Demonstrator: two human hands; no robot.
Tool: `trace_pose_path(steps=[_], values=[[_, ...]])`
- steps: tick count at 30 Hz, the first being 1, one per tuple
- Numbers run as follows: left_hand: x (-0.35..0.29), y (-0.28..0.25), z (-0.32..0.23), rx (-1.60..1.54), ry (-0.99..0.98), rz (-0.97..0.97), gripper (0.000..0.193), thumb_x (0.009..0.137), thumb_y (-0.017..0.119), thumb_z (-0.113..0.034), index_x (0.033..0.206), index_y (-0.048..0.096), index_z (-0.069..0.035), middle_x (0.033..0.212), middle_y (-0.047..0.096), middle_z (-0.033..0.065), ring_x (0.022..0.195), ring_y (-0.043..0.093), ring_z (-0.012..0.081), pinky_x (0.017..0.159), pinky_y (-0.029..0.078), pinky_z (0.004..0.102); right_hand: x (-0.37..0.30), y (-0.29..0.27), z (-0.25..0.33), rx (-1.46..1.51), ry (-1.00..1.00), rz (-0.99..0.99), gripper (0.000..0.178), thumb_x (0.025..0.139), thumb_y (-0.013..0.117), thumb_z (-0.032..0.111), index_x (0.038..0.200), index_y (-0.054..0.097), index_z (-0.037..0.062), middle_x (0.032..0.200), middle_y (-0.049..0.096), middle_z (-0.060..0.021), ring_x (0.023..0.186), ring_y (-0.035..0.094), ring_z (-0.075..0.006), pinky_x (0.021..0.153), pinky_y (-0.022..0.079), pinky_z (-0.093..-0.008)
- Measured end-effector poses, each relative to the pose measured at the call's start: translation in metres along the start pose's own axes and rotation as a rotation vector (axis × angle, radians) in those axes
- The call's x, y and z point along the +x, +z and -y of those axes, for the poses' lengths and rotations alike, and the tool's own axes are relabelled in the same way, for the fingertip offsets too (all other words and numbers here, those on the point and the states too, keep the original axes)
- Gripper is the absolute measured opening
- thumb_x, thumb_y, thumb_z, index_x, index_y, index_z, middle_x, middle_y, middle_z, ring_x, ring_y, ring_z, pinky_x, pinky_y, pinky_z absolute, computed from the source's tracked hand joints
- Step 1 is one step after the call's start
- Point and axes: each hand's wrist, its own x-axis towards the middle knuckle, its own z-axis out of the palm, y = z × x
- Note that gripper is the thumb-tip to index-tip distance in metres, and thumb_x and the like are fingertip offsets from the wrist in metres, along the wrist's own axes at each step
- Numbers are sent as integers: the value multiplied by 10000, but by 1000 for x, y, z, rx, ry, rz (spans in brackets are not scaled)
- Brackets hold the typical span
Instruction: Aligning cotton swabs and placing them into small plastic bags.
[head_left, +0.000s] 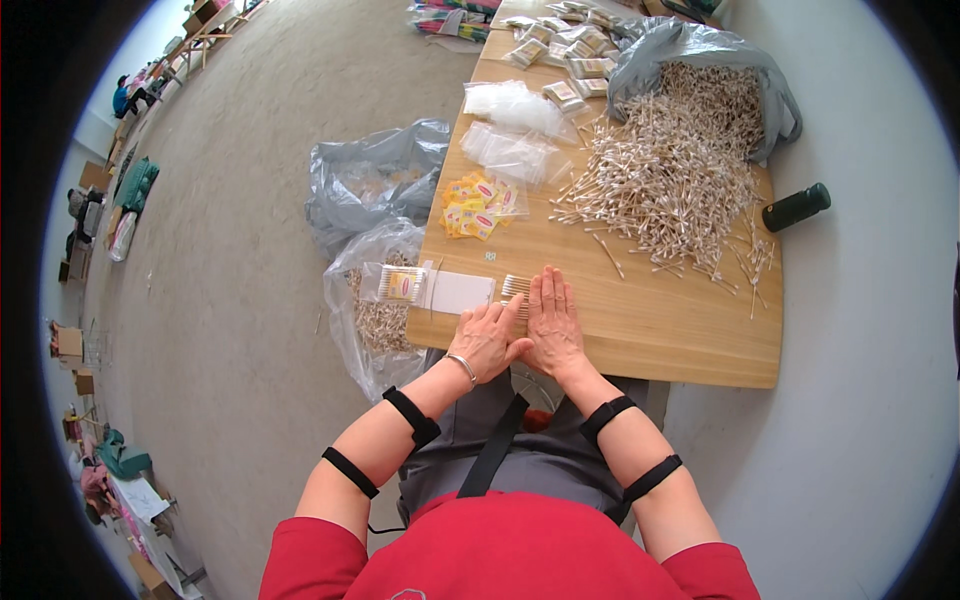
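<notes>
A small row of cotton swabs [514, 287] lies flat at the table's near edge, partly hidden under my hands. My right hand [554, 322] rests flat along the row's right side, its fingers straight and side by side. From the left, my left hand [484, 338] touches the swabs with bent, loosely parted fingers, its thumb reaching toward the right hand. Left of the row lies a white rectangular card or pad [461, 293]. Beyond its left end, a clear packet [401, 284] of swabs with a yellow label overhangs the table's left edge.
A large heap of loose swabs [670, 170] spills from a grey plastic bag [785, 100]. Yellow cards [476, 212], clear plastic sleeves [510, 150] and filled packets [575, 45] line the far left side. A dark green bottle [797, 207] is at the right edge; plastic bags [375, 185] stand left.
</notes>
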Motion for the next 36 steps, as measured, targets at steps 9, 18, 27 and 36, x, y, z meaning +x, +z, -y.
trace_pose_path(steps=[9,18,27,36], values=[[5,-1,-1,13,-28,39,687,885,527,-451,1407,312,-60,1065,554,139,1014,522,304,884,366,403,0,1,0,47,9,-3,982,715,602,403,1421,130,-90,1507,72,-265,1423,41,-369,1154,58,-460],[12,-3,-2,-12,-85,32,699,875,534,-475,1400,318,-67,1126,582,127,1042,558,281,862,385,410,1,6,0,-66,23,21,1077,706,615,545,1425,121,-87,1510,60,-256,1424,20,-363,1156,34,-445],[14,-4,0,-19,-74,67,669,884,533,-436,1395,317,-62,1098,607,130,1008,589,288,841,409,419,0,6,0,77,15,-36,955,728,575,430,1415,164,-92,1506,91,-260,1424,41,-364,1154,47,-452],[23,3,7,-32,-106,89,607,852,549,-183,1389,307,-37,1010,640,145,906,629,309,755,461,433,0,6,2,59,8,-90,966,754,575,494,1406,181,-100,1496,122,-266,1414,86,-378,1149,81,-457]])
